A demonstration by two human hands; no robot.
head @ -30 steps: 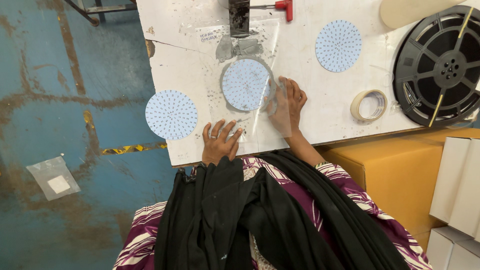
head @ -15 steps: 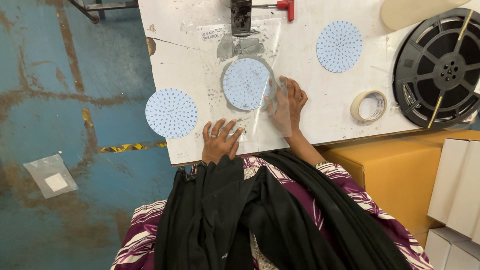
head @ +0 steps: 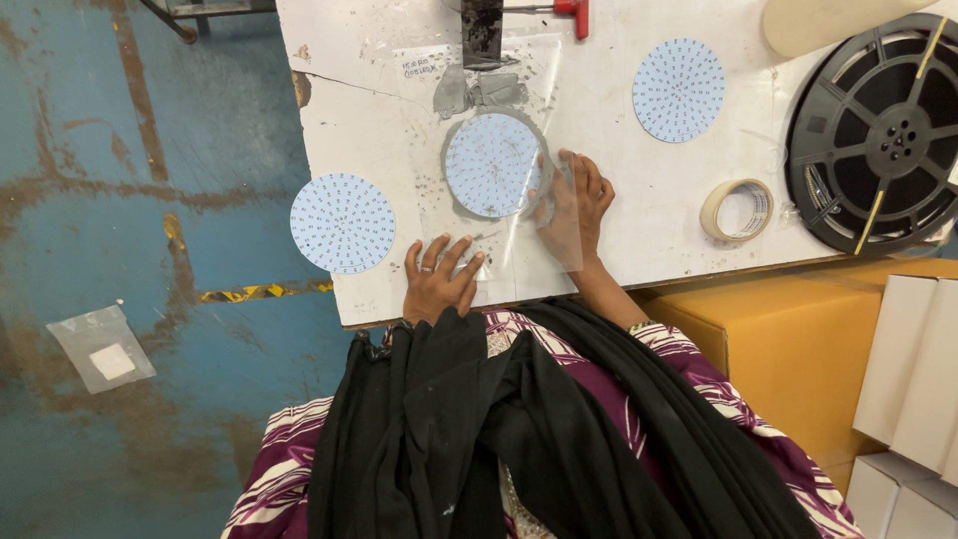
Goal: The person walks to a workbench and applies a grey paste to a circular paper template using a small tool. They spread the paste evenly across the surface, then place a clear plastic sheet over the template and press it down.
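Note:
A round white disc covered in small dots lies in a grey circular seat on the white worktable. A clear plastic sheet lies over the disc and reaches to the table's near edge. My right hand rests flat on the sheet just right of the disc, fingers spread. My left hand presses the sheet's near-left corner at the table edge, a ring on one finger. A dark clamp stands behind the disc.
Two more dotted discs lie on the table, one at the left edge, one at the back right. A tape roll and a large black reel sit right. Cardboard box and white boxes stand below.

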